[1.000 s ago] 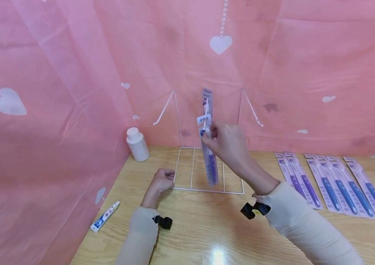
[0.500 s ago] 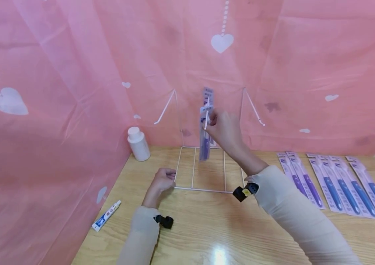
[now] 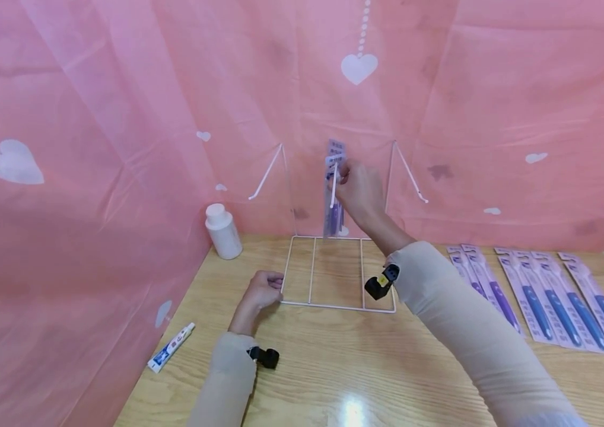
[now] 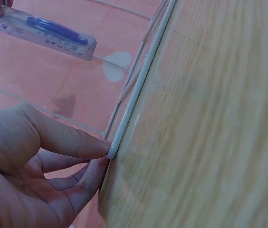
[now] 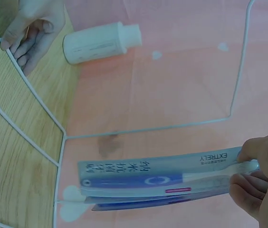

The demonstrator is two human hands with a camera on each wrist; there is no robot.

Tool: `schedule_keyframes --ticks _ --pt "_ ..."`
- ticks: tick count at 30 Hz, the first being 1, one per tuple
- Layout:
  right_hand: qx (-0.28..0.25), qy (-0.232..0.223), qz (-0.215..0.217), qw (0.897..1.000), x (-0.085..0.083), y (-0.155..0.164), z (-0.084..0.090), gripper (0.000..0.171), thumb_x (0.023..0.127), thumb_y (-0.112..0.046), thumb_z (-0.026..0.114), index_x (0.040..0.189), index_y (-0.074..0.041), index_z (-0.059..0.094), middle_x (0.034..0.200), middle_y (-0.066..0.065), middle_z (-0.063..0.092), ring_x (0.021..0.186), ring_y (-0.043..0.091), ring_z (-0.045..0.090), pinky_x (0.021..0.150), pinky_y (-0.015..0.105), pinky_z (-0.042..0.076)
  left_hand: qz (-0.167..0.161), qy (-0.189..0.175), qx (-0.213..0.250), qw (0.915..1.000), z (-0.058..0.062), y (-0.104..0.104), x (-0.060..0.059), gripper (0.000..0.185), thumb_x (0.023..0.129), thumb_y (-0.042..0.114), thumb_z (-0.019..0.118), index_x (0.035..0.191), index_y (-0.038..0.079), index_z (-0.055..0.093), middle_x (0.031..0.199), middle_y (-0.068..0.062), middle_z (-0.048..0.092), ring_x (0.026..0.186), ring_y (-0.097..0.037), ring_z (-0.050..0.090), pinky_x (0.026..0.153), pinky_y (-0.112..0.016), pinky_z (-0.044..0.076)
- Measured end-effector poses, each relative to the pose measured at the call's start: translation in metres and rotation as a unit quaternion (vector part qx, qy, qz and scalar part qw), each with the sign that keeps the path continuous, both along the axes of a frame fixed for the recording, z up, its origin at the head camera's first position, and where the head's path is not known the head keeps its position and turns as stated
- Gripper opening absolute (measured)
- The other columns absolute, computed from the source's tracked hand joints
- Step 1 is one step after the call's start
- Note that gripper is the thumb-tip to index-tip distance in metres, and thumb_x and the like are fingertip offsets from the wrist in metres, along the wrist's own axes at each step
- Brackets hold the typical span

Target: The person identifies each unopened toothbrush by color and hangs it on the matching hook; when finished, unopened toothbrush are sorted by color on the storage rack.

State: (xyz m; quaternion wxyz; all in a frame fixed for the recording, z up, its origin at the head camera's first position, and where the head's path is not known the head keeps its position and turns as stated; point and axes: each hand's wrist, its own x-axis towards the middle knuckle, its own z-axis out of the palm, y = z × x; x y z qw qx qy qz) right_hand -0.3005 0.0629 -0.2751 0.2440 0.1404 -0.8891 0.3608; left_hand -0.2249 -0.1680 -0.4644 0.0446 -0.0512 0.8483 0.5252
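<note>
Packaging [image 5: 172, 165] of clear plastic, a purple-handled toothbrush [image 5: 169, 179] inside, is pinched by the right hand [image 3: 362, 187] at the middle hook [image 3: 334, 188] of a white wire rack [image 3: 334, 306], similar packs [image 3: 336, 145] behind this grip. The left hand [image 3: 262, 289] pinches the rack's near corner; beyond it, a capped white bottle [image 3: 224, 234], contents hidden.

Rack [image 3: 337, 306] on tbl [image 3: 307, 370], curtain [image 3: 451, 89] behind; btl [image 3: 224, 235] L of rack, toothpaste [image 3: 171, 348] nearer, also L; toothbrush pkgs [image 3: 555, 302] R, other pkgs [image 3: 333, 222] at rack's mid hook [image 3: 333, 191].
</note>
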Motion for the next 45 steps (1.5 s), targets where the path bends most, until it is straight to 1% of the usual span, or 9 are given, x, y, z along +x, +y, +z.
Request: schedule_keyframes --ticks 12,21,26,29,32,36,38,41,45 --pt "-0.016 -0.014 -0.017 1.000 -0.010 -0.004 -0.004 0.020 0.084 -0.015 0.072 0.094 0.001 0.067 0.088 0.015 0.069 0.076 0.028 0.063 0.066 0.038 0.052 -0.001 -0.005 0.004 1.0000 0.000 -0.002 0.003 0.059 0.063 -0.025 0.063 0.121 -0.012 0.062 0.100 -0.016 0.062 0.093 -0.026 0.058 0.081 -0.033 0.053" --pt "-0.018 0.010 -0.013 1.000 -0.005 0.000 -0.011 0.019 0.088 -0.017 0.067 0.092 0.001 0.068 0.084 0.012 0.067 0.074 0.026 0.061 0.065 0.037 0.049 -0.009 0.003 0.001 1.0000 0.000 -0.004 0.003 0.058 0.063 -0.025 0.063 0.120 -0.013 0.063 0.100 -0.016 0.063 0.092 -0.026 0.058 0.079 -0.032 0.053" --pt "-0.005 0.035 -0.002 0.999 -0.001 0.003 -0.020 0.022 0.088 -0.021 0.068 0.094 0.001 0.067 0.085 0.013 0.069 0.077 0.027 0.062 0.069 0.040 0.048 -0.004 0.002 0.006 1.0000 0.000 -0.007 0.002 0.058 0.063 -0.025 0.063 0.119 -0.013 0.063 0.099 -0.016 0.062 0.092 -0.026 0.058 0.080 -0.032 0.054" --pt "0.003 0.019 0.003 1.000 0.001 0.009 -0.026 0.029 0.089 -0.026 0.070 0.097 0.002 0.067 0.090 0.016 0.069 0.081 0.029 0.063 0.070 0.042 0.050 -0.001 0.001 0.010 1.0000 -0.001 -0.009 0.002 0.059 0.062 -0.025 0.062 0.120 -0.013 0.062 0.099 -0.016 0.062 0.091 -0.026 0.058 0.080 -0.032 0.054" --pt "0.018 0.004 0.005 1.000 0.002 0.022 -0.036 0.035 0.088 -0.030 0.073 0.099 0.002 0.066 0.093 0.017 0.069 0.082 0.030 0.063 0.069 0.043 0.051 -0.001 0.000 0.015 0.9999 -0.002 -0.010 0.003 0.059 0.062 -0.025 0.062 0.120 -0.014 0.062 0.098 -0.016 0.061 0.091 -0.026 0.058 0.078 -0.031 0.054" --pt "0.041 -0.010 0.008 0.999 -0.002 0.054 -0.051 0.032 0.087 -0.024 0.073 0.100 0.005 0.066 0.093 0.021 0.068 0.082 0.034 0.064 0.070 0.046 0.052 0.001 0.000 0.019 0.9998 -0.003 -0.010 0.003 0.060 0.061 -0.026 0.061 0.120 -0.014 0.062 0.098 -0.016 0.061 0.090 -0.026 0.058 0.077 -0.030 0.054" --pt "0.058 -0.040 0.010 0.997 -0.004 0.075 -0.057 0.028 0.088 -0.018 0.068 0.100 0.007 0.064 0.094 0.024 0.067 0.083 0.037 0.063 0.070 0.049 0.053 0.002 0.000 0.017 0.9999 -0.003 -0.009 0.003 0.060 0.061 -0.026 0.062 0.120 -0.014 0.062 0.098 -0.016 0.061 0.091 -0.026 0.058 0.078 -0.031 0.054" --pt "0.099 -0.099 0.002 0.990 -0.006 0.109 -0.067 0.027 0.087 -0.014 0.060 0.102 0.009 0.062 0.097 0.028 0.066 0.084 0.040 0.063 0.070 0.052 0.052 0.000 0.001 0.012 0.9999 -0.001 -0.009 0.002 0.059 0.062 -0.025 0.063 0.120 -0.013 0.062 0.099 -0.016 0.061 0.091 -0.026 0.058 0.080 -0.031 0.054" --pt "0.126 -0.133 -0.017 0.983 -0.009 0.150 -0.088 0.026 0.084 -0.013 0.061 0.095 0.010 0.062 0.089 0.027 0.066 0.077 0.039 0.062 0.064 0.049 0.051 -0.001 0.005 0.009 1.0000 0.000 -0.011 0.002 0.059 0.062 -0.024 0.063 0.120 -0.014 0.062 0.099 -0.016 0.062 0.092 -0.026 0.059 0.080 -0.031 0.054"
